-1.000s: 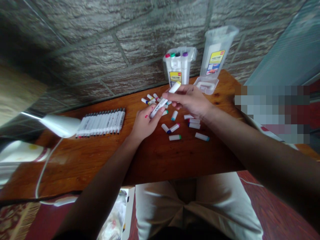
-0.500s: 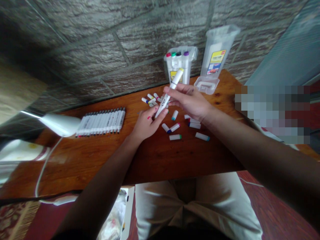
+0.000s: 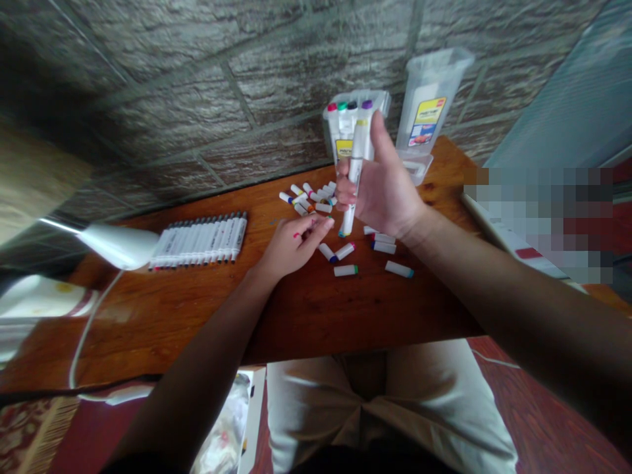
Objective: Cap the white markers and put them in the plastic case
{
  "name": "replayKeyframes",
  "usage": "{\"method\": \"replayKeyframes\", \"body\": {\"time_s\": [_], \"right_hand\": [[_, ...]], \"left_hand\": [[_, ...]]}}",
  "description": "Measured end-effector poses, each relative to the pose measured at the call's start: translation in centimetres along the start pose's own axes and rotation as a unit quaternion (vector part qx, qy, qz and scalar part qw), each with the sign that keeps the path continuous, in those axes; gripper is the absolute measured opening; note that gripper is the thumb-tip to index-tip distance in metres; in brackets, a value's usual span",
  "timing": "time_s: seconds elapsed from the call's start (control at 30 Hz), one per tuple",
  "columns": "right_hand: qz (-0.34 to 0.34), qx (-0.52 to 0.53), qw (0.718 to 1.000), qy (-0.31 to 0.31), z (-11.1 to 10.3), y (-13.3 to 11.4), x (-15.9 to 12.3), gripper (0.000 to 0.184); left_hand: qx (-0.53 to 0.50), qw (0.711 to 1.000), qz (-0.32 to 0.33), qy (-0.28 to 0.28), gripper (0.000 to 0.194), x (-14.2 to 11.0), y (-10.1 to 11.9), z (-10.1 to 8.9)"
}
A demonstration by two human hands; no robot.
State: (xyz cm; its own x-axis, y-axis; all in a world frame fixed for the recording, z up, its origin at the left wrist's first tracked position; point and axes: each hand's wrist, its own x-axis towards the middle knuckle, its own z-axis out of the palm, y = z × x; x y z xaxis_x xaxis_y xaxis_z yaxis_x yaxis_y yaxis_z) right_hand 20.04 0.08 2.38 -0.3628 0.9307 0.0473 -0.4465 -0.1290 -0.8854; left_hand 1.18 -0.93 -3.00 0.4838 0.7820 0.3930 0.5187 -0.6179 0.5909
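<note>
My right hand [image 3: 388, 181] is raised over the table, its fingers wrapped round a white marker [image 3: 356, 158] with a yellow band near its top. The marker stands nearly upright, and its lower end overlaps a teal-ended cap [image 3: 344, 227] in view. Low over the wood, my left hand [image 3: 299, 243] has curled fingers, the thumb close to the index finger. Whatever may be between them is hidden. Several loose white caps with coloured ends, among them a green-ended cap [image 3: 345, 270] and a blue-ended cap [image 3: 399, 268], lie about both hands.
A row of white markers [image 3: 200, 240] lies at the left beside a white lamp [image 3: 118, 245]. Against the stone wall stand a clear case of markers [image 3: 344, 141] and an open clear case [image 3: 428, 105]. A white cable [image 3: 89, 329] crosses the table's left side.
The marker has come away from my left hand. My right hand has turned, palm showing, and now holds the marker more upright. My left hand has stayed nearly in place.
</note>
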Motion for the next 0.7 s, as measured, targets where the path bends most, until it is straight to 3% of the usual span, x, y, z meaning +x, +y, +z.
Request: {"method": "replayKeyframes", "body": {"time_s": [0.17, 0.33, 0.5, 0.7], "right_hand": [[0.000, 0.042, 0.999, 0.012, -0.7, -0.7, -0.2, 0.073], [-0.039, -0.078, 0.995, 0.046, -1.7, -0.3, 0.1, 0.069], [-0.076, -0.156, 0.984, 0.039, -1.3, -0.5, -0.3, 0.066], [-0.094, -0.119, 0.987, 0.051, -1.3, -0.6, -0.5, 0.069]], "left_hand": [[0.000, 1.000, 0.003, 0.001, 0.041, 0.0, 0.0, 0.0], [0.011, 1.000, 0.008, -0.002, 0.041, 0.0, -0.2, 0.0], [0.010, 1.000, 0.006, 0.001, 0.042, 0.0, -0.2, 0.1], [0.013, 1.000, 0.003, 0.000, 0.042, 0.0, -0.1, 0.1]]}}
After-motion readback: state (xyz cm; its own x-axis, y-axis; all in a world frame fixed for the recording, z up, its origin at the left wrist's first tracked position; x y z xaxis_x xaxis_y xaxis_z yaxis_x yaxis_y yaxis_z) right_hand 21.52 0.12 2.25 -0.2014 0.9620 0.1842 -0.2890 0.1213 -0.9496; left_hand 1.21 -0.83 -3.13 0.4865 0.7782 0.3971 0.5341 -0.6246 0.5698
